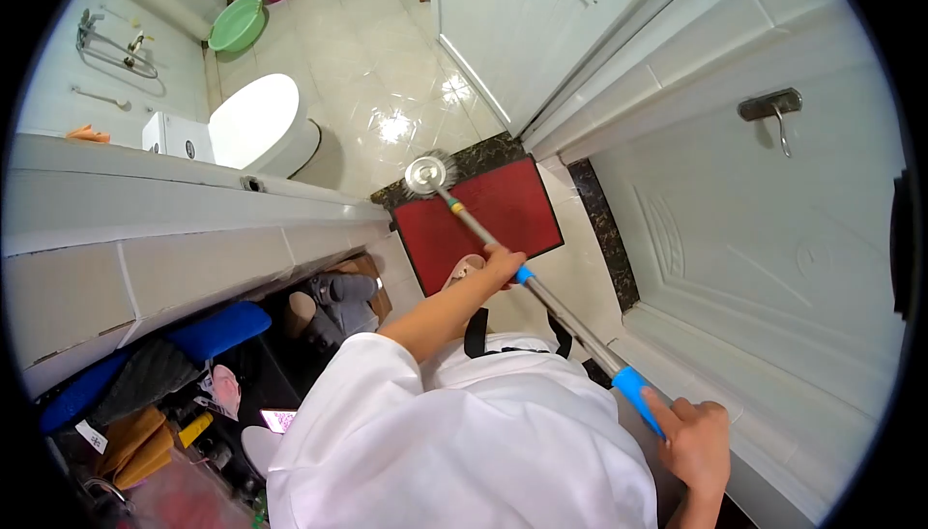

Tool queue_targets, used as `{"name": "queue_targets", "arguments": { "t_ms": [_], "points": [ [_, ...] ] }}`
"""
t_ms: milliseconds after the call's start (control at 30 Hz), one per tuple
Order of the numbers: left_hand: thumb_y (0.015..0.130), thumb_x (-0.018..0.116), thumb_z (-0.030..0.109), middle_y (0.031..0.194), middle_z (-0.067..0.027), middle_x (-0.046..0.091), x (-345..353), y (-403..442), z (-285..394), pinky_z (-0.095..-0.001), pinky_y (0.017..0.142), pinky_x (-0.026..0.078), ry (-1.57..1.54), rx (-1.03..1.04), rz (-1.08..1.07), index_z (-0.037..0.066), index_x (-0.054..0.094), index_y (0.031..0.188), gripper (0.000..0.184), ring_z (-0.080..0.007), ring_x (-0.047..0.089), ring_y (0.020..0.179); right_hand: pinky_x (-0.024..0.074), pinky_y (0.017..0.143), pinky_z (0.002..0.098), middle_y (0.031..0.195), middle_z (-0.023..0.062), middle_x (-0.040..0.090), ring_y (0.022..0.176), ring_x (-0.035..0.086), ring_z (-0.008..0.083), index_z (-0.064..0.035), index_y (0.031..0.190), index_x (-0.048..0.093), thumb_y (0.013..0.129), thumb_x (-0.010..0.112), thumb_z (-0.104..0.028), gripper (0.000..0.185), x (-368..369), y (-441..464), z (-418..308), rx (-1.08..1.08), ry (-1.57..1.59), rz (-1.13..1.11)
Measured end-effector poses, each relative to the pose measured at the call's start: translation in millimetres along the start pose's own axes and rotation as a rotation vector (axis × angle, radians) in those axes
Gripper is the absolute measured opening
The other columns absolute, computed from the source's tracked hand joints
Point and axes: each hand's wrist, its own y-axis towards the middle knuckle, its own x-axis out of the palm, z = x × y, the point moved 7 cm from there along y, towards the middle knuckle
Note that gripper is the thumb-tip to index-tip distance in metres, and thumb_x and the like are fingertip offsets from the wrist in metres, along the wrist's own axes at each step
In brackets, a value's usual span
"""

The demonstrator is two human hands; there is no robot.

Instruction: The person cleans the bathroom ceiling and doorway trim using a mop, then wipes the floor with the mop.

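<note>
A spin mop point(425, 176) with a round white and metal head and grey strands rests at the dark stone threshold point(491, 154), by the far left corner of a red mat point(512, 205). Its metal handle point(570, 319) slants down to the right across the mat. My left hand point(504, 266) is wrapped round the handle near the upper blue collar. Around the blue end grip, at the lower right, my right hand point(694, 439) is closed.
Beyond the threshold are a white toilet point(256, 123), a green basin point(237, 24) and an open white door point(512, 16). Another door point(764, 210) stands at the right. Shoes point(343, 302) and bags fill a shelf at the lower left.
</note>
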Motion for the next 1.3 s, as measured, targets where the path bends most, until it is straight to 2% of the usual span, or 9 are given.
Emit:
{"name": "queue_targets", "arguments": {
  "t_ms": [333,567,633,733,767,900,967,1133,1300],
  "points": [
    [0.077,0.067,0.015,0.086,-0.0116,0.057,22.4,-16.0,-18.9,-0.0387,0.053,0.058,0.17,-0.185,-0.117,0.0,0.055,0.092,0.024,-0.026,0.063,0.067,0.0367,0.048,0.0348,0.06,0.0042,0.047,0.05,0.05,0.024,-0.0181,0.106,0.069,0.056,0.068,-0.008,0.051,35.8,-56.9,8.0,0.282,0.156,0.173],
    [0.079,0.066,0.023,0.082,-0.0128,0.055,182.0,-50.3,-57.3,-0.033,0.049,0.052,0.214,-0.116,-0.55,-0.009,0.005,0.131,0.087,-0.0194,0.058,0.064,0.0312,0.047,0.0385,0.058,0.0104,0.044,0.049,0.045,0.0298,-0.0137,0.103,0.069,0.047,0.065,0.002,0.058,27.4,-183.9,9.3,0.659,0.229,0.204],
    [0.078,0.066,0.021,0.083,-0.0137,0.055,216.1,-56.6,-58.9,-0.0329,0.048,0.051,0.267,-0.046,-0.561,-0.01,-0.006,0.135,0.097,-0.0197,0.057,0.063,0.047,0.055,0.0389,0.075,0.0139,0.059,0.063,0.056,0.0344,-0.0144,0.104,0.067,0.069,0.061,-0.002,0.037,30.6,-201.9,4.4,0.685,0.347,0.123],
    [0.078,0.066,0.017,0.089,-0.0159,0.055,251.3,-62.0,-47.2,-0.0328,0.049,0.05,0.3,0.043,-0.516,-0.008,-0.02,0.136,0.107,-0.0206,0.058,0.065,0.0473,0.06,0.0435,0.08,0.0184,0.06,0.066,0.056,0.0387,-0.0148,0.114,0.064,0.069,0.061,-0.002,0.046,57.4,-222.0,-5.0,0.806,0.402,0.089],
    [0.078,0.067,0.017,0.098,-0.0187,0.054,258.2,-59.2,-44.0,-0.0338,0.05,0.051,0.318,0.048,-0.495,-0.006,-0.011,0.139,0.101,-0.0232,0.059,0.071,0.031,0.047,0.0393,0.058,0.0126,0.043,0.049,0.044,0.0311,-0.0125,0.103,0.069,0.047,0.062,0.003,0.059,49.6,-205.8,-10.3,0.832,0.262,0.186],
    [0.077,0.067,0.018,0.104,-0.0225,0.055,273.4,-24.1,-46.1,-0.0373,0.054,0.054,0.321,0.071,-0.433,-0.003,0.0,0.141,0.095,-0.0291,0.062,0.078,0.0363,0.048,0.0402,0.059,0.0139,0.046,0.05,0.047,0.0329,-0.0104,0.106,0.069,0.047,0.061,0.004,0.061,98.1,-195.0,-5.5,0.878,0.393,0.185],
    [0.079,0.066,0.016,0.096,-0.0165,0.052,263.1,-9.3,-42.1,-0.0355,0.05,0.051,0.376,0.148,-0.224,0.003,0.025,0.121,0.06,-0.0244,0.059,0.075,0.0408,0.05,0.0402,0.06,0.0081,0.046,0.051,0.05,0.0291,-0.0154,0.109,0.068,0.049,0.066,0.002,0.063,113.1,-186.6,-2.7,0.868,0.424,0.21],
    [0.082,0.064,0.02,0.108,-0.0213,0.054,233.2,5.2,-53.4,-0.0409,0.058,0.056,0.506,0.205,-0.024,0.003,0.029,0.124,0.057,-0.0298,0.062,0.088,0.0416,0.049,0.038,0.062,0.0104,0.052,0.05,0.052,0.0294,-0.0115,0.107,0.068,0.053,0.069,-0.001,0.055,152.1,-177.0,4.8,0.856,0.574,0.143],
    [0.083,0.059,0.022,0.104,-0.0232,0.053,235.9,6.9,-51.6,-0.0453,0.063,0.054,0.394,-0.036,-0.269,0.001,0.015,0.127,0.066,-0.0326,0.06,0.087,0.0442,0.047,0.0373,0.062,0.006,0.053,0.05,0.055,0.0257,-0.0221,0.116,0.064,0.056,0.069,-0.007,0.062,180.0,-152.1,8.4,0.8,0.443,0.183]
  ]
}}
